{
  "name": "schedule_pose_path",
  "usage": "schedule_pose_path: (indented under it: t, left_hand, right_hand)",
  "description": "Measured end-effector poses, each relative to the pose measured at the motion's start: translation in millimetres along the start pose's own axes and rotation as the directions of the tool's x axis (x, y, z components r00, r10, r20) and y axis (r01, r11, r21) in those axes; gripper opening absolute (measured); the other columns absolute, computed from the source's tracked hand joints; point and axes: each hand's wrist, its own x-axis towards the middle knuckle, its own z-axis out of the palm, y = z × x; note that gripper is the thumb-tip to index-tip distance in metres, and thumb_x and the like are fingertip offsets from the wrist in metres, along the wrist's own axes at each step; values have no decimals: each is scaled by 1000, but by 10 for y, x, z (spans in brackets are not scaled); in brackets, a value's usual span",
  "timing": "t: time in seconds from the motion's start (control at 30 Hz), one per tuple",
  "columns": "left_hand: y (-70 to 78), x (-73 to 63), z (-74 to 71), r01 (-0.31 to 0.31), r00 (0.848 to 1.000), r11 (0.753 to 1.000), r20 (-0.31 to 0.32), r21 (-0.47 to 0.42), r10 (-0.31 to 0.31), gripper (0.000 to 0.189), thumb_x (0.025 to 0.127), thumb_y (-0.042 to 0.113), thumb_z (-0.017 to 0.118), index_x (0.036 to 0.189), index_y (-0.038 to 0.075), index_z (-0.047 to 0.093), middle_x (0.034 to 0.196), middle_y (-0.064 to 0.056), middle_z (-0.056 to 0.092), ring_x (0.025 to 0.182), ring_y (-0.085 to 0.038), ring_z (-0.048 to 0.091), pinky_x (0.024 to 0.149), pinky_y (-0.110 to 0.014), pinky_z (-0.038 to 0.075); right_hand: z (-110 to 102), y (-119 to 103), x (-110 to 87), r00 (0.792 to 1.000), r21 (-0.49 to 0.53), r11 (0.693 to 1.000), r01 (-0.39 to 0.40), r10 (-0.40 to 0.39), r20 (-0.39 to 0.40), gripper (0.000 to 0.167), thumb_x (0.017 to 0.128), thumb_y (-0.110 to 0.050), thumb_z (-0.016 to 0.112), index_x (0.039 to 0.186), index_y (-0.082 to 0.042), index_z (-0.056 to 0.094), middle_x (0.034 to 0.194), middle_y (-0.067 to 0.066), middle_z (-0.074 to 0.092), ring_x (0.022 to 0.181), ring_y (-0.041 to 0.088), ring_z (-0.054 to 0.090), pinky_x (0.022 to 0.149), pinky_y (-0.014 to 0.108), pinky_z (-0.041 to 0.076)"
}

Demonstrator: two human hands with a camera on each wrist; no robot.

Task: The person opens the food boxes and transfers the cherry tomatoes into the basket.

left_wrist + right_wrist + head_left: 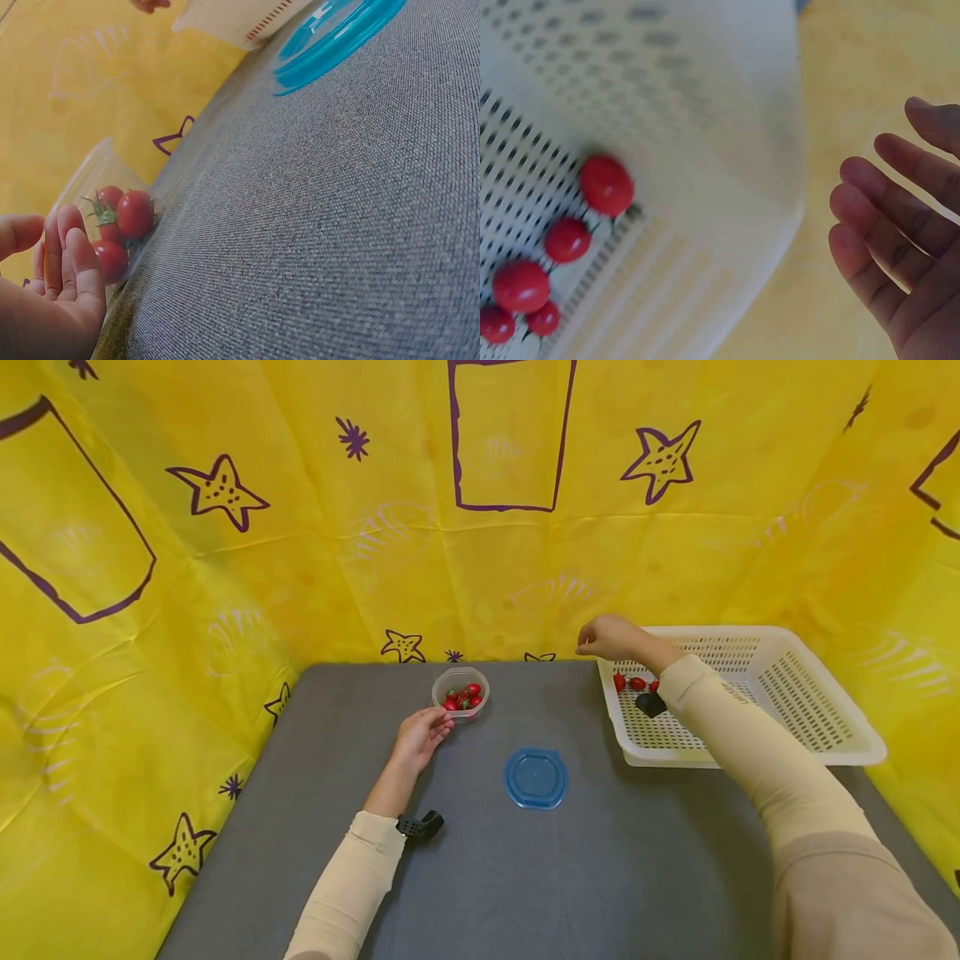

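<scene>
In the head view, a small clear plastic container (437,692) holding several cherry tomatoes (473,690) stands at the back of the table. My left hand (422,739) is at its front left, fingertips right at its wall. The left wrist view shows the thumb apart from the loosely bent fingers (84,259), beside the tomatoes (136,214). My right hand (613,638) is over the back left corner of a white plastic basket (630,752). Nothing is between its relaxed, spread fingers (862,176). Several cherry tomatoes (606,185) lie inside the basket along one wall.
A blue lid (536,779) lies flat on the grey table (480,877), between container and basket. Behind the table hangs a yellow cloth (495,577) with purple drawings, which also runs along both sides. My right forearm crosses over the basket.
</scene>
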Motion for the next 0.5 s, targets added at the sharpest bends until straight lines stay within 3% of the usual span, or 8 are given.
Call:
schedule_pose_path:
  t: [0.23, 0.5]
  left_hand:
    - [-22, 15, -2, 14, 1000, 1000, -18, 10, -14, 17, 97, 10, 57, 110, -2, 57, 74, 4, 67, 69, -7, 65, 73, -21, 54]
    - [-6, 13, 3, 2, 1000, 1000, -7, 14, -1, 17, 97, 10, 56, 109, -3, 57, 73, 5, 67, 69, -7, 65, 73, -22, 54]
  right_hand:
    - [90, -182, 167, 997, -14, 997, 73, -73, -12, 26, 93, -20, 61, 105, 2, 70, 101, 20, 72, 94, 35, 65, 88, 49, 51]
    - [122, -452, 329, 994, 9, 994, 111, -110, -25, 28, 94, -20, 61, 109, 2, 69, 102, 19, 71, 96, 35, 65, 89, 48, 51]
